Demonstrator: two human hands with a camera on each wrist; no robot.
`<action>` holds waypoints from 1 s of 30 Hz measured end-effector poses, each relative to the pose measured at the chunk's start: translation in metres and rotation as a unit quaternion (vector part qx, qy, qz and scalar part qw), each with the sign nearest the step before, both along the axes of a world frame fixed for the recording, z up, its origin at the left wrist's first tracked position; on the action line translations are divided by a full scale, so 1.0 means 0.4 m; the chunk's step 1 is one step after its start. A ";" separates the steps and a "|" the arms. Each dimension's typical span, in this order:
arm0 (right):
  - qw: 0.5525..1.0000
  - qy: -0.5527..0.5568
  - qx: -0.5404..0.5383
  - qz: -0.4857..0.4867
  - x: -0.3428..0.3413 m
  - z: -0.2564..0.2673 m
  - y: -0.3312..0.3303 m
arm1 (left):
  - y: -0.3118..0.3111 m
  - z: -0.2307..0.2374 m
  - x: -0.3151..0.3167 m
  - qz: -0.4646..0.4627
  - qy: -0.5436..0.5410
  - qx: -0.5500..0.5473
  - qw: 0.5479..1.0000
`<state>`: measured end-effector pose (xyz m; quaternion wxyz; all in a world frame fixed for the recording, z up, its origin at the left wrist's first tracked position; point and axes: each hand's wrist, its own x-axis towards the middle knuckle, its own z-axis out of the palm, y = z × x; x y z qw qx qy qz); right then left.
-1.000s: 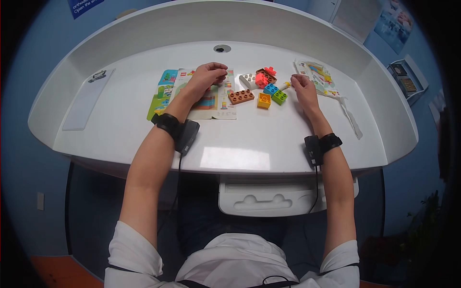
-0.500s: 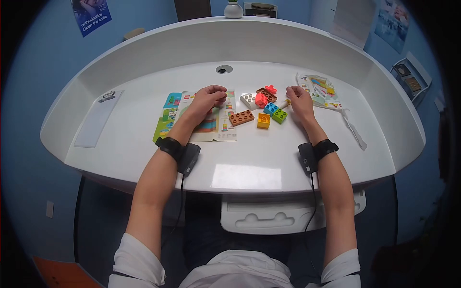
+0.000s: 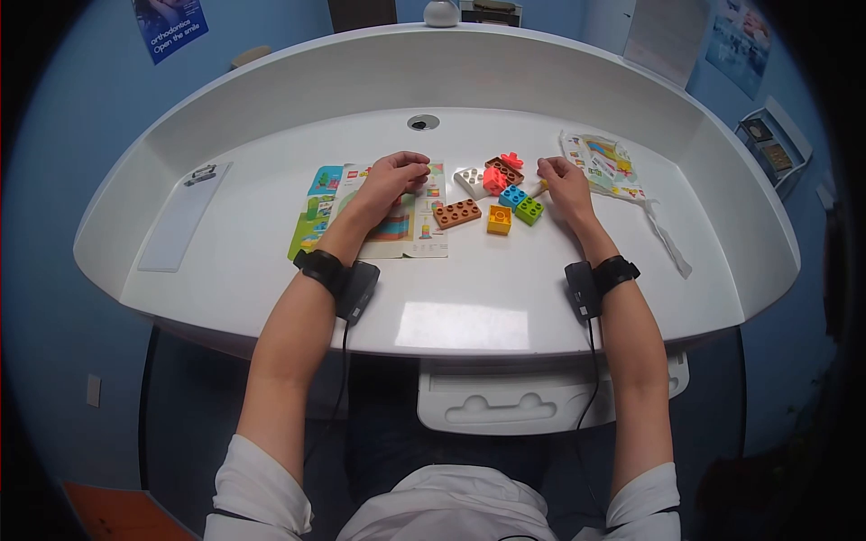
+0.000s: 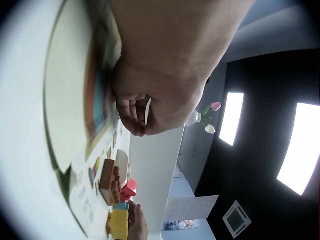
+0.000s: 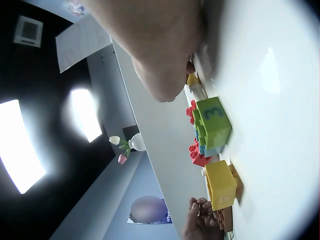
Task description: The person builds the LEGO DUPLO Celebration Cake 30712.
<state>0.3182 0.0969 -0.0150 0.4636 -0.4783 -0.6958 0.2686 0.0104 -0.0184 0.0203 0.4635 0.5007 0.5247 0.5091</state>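
Observation:
My left hand (image 3: 390, 185) rests over an instruction booklet (image 3: 428, 245), fingers loosely curled with nothing between them in the left wrist view. My right hand (image 3: 566, 187) lies low over the desk with bent fingers, beside a small white piece with a yellow tip (image 5: 195, 84). Between the hands is a group of toy building bricks: a brown brick (image 3: 457, 214), a yellow brick (image 3: 500, 220), a blue brick (image 3: 512, 197), a green brick (image 3: 529, 211) marked 3, a red brick (image 3: 494, 181) and a white rounded brick (image 3: 469, 183). A red flower-shaped piece (image 3: 511, 160) sits behind them.
A crumpled printed plastic bag (image 3: 613, 169) lies to the right. At the far left is a clipboard (image 3: 185, 221). A raised white wall (image 3: 298, 104) curves round the back of the desk, with a cable hole (image 3: 423, 123) before it. A drawer tray (image 3: 487, 415) protrudes below the front edge.
The head view tilted upward after the first frame, so the desk sits lower in the picture. Both hands keep nearly the same places; the bricks stay put.

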 end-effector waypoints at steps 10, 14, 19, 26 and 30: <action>1.000 -0.017 0.003 -0.002 0.007 -0.008 0.010 | 0.024 -0.030 -0.017 -0.010 -0.011 0.015 1.000; 1.000 -0.022 0.002 -0.006 0.005 -0.003 0.006 | 0.027 -0.033 -0.020 -0.017 -0.013 0.019 1.000; 1.000 -0.019 0.001 -0.003 0.005 -0.002 0.005 | 0.001 -0.001 -0.003 0.003 0.016 -0.004 1.000; 1.000 -0.023 -0.001 -0.001 0.007 -0.002 0.005 | 0.000 0.001 -0.001 -0.006 -0.003 0.002 1.000; 1.000 -0.025 -0.002 0.000 0.007 0.002 -0.001 | 0.014 -0.012 -0.009 -0.010 -0.008 0.007 1.000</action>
